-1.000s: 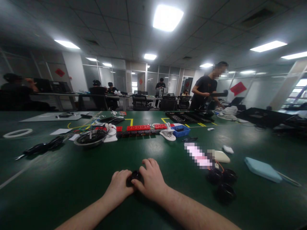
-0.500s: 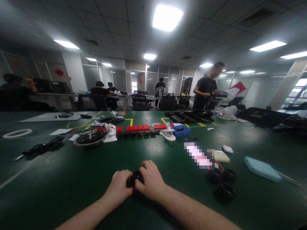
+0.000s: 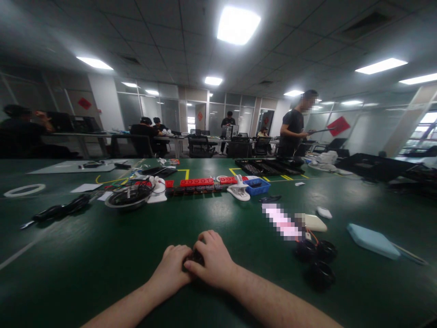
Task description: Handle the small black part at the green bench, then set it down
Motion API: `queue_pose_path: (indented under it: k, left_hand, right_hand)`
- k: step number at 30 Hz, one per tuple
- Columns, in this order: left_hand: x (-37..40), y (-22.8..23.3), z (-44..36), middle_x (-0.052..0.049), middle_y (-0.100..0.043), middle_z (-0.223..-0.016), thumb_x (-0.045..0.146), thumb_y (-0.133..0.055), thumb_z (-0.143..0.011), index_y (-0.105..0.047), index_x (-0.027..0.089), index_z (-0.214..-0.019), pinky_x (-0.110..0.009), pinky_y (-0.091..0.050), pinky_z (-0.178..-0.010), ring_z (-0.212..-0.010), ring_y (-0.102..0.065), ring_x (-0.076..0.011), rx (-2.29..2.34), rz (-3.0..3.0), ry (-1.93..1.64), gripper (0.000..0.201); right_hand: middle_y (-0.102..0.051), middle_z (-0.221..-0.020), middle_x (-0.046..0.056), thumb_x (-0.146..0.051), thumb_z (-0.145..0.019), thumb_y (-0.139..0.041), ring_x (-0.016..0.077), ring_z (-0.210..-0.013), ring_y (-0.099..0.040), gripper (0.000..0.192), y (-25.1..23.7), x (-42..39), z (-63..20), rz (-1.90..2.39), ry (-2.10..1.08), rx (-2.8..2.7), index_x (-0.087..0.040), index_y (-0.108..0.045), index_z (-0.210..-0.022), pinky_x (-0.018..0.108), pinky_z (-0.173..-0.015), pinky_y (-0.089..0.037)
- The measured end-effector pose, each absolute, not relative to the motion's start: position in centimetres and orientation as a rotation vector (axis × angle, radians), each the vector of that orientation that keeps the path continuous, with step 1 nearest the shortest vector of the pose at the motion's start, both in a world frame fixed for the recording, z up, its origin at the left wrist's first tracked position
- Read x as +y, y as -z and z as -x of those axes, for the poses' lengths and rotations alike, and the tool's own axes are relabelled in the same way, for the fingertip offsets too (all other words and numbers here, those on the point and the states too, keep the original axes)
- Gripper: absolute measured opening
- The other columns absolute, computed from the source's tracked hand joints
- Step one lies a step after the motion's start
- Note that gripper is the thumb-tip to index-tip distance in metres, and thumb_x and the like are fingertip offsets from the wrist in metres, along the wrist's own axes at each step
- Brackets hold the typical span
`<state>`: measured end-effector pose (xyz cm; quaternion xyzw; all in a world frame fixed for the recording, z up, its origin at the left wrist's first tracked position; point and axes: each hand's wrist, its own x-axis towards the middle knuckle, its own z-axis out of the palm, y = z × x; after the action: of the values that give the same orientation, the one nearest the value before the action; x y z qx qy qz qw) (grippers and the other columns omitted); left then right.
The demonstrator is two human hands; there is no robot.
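Observation:
A small dark, rounded object (image 3: 195,256) sits low over the green tabletop (image 3: 136,255), mostly covered by my fingers, so its kind cannot be made out. My left hand (image 3: 173,264) is closed around its left side. From the right, my right hand (image 3: 214,259) curls over it, the thumb reaching across its front towards the left hand. To the right lie several black round cup-like parts (image 3: 320,274), with an orange wire near them.
Beyond my hands stand a row of red and black blocks (image 3: 197,183), a white clamp (image 3: 239,189), a blue bin (image 3: 257,186) and a metal bowl (image 3: 128,198). A light-blue case (image 3: 373,240) lies right. A person (image 3: 292,130) stands across the table.
My right thumb has moved left across the dark object, and both hands sit closer together. More of the object is covered. The standing person has shifted slightly right.

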<state>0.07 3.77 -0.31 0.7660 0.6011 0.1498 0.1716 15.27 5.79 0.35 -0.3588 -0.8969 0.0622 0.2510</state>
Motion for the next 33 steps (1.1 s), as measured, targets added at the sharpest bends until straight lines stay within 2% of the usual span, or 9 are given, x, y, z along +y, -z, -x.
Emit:
queue_pose_path:
  k: [12, 24, 29, 33]
  left_hand:
    - [3.71, -0.12, -0.04, 0.0, -0.059, -0.081, 0.027, -0.055, -0.063, -0.057, 0.021, -0.074, -0.029, -0.037, -0.075, -0.08, -0.053, -0.0187, 1.703, -2.112, -0.394, 0.012]
    - [3.94, 0.59, 0.11, 0.0, -0.06, -0.081, 0.021, -0.054, -0.063, -0.058, 0.02, -0.073, -0.031, -0.035, -0.081, -0.081, -0.053, -0.018, 1.691, -2.163, -0.406, 0.01]
    - [3.88, 0.54, -0.08, -0.001, -0.061, -0.083, 0.021, -0.052, -0.064, -0.058, 0.02, -0.075, -0.032, -0.034, -0.083, -0.084, -0.053, -0.0182, 1.699, -2.162, -0.427, 0.012]
    - [3.68, 0.03, -0.21, -0.001, -0.061, -0.082, 0.026, -0.052, -0.066, -0.056, 0.021, -0.072, -0.032, -0.036, -0.082, -0.083, -0.053, -0.0184, 1.705, -2.154, -0.424, 0.01]
  right_hand:
    - [-0.047, -0.098, 0.004, -0.035, -0.071, -0.062, 0.02, -0.095, -0.038, 0.019, -0.3, 5.61, -15.12, 0.835, -0.186, -2.467, -0.018, -0.058, -0.08, 0.035, -0.085, -0.031]
    - [-0.047, -0.097, 0.004, -0.039, -0.071, -0.062, 0.02, -0.093, -0.038, 0.021, -0.3, 5.36, -15.01, 0.752, -0.189, -2.486, -0.018, -0.059, -0.076, 0.035, -0.084, -0.032]
    - [-0.048, -0.094, 0.004, -0.019, -0.078, -0.05, 0.018, -0.091, -0.039, 0.008, -0.14, 5.44, -14.95, 0.703, -0.177, -2.498, -0.018, -0.058, -0.077, 0.034, -0.085, -0.032]
    - [-0.049, -0.093, 0.004, -0.012, -0.074, -0.048, 0.0179, -0.09, -0.04, 0.015, -0.14, 5.41, -14.93, 0.745, -0.21, -2.464, -0.018, -0.054, -0.086, 0.033, -0.084, -0.032]
